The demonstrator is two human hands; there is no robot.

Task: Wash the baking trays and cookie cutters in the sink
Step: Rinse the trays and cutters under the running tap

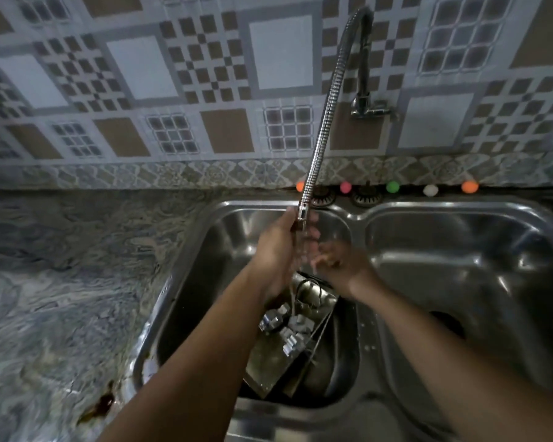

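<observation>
Both of my hands are over the left basin of a double steel sink (205,250), under the running water. My left hand (278,250) is held upright with straight fingers beside the nozzle of the flexible metal tap hose (324,116). My right hand (339,261) is just right of it with fingers loosely curled, and whether it holds anything is hidden by blur. Below them a metal baking tray (268,362) leans in the basin. Several small metal cookie cutters (288,327) lie on it, and the water stream lands among them.
The right basin (460,266) has a dark drain hole (447,323). A patterned stone counter (61,282) runs to the left, with a dark stain (104,403) near the sink's corner. Coloured balls (392,187) line the ledge behind the sink, below a tiled wall.
</observation>
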